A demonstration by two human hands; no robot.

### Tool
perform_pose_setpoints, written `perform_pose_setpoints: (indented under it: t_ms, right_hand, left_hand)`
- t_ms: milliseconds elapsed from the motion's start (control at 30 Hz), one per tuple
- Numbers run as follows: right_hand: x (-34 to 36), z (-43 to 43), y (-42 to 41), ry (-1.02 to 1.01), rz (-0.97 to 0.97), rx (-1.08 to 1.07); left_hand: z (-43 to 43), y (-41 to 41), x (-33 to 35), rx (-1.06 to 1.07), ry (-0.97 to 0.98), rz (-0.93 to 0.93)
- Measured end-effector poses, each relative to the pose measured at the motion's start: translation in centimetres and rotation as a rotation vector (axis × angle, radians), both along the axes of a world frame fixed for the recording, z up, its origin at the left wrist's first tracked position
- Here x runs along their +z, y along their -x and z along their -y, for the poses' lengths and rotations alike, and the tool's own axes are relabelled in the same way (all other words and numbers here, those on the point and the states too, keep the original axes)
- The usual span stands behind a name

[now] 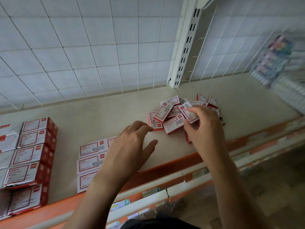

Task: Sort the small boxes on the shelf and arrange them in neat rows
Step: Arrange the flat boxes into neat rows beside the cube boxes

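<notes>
Right hand pinching one small box at top of loose pile, thumb and fingers curled round its edges. Left hand at 8 o'clock of pile, fingers loosely bent, thumb spread, holding nothing, over neat row of flat boxes. Taller stacked boxes at 9 o'clock on shelf. Blurred pen packs at 2 o'clock.

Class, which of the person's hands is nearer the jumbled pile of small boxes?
Right. The right hand is on the pile, pinching one box; the left hand is just left of it, over the neat rows.
</notes>
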State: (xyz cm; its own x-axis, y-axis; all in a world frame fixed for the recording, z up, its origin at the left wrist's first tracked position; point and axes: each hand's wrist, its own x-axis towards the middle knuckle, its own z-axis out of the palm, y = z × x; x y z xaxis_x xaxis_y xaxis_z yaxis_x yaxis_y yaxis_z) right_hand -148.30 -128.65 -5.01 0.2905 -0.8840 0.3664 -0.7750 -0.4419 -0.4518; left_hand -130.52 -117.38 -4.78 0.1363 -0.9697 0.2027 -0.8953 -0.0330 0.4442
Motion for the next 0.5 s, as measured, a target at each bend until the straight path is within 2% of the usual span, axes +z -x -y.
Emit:
perform_pose_setpoints:
  t_ms: [233,500]
  right_hand:
    - [-0.4,2.2,-0.8,0.012,-0.119,-0.038]
    - [-0.3,3.5,-2.0,0.008,-0.123,-0.147]
  left_hand:
    - [4.5,0.9,0.4,0.045,0.031,0.002]
    - [9.5,1.8,-0.5,0.121,-0.023,0.033]
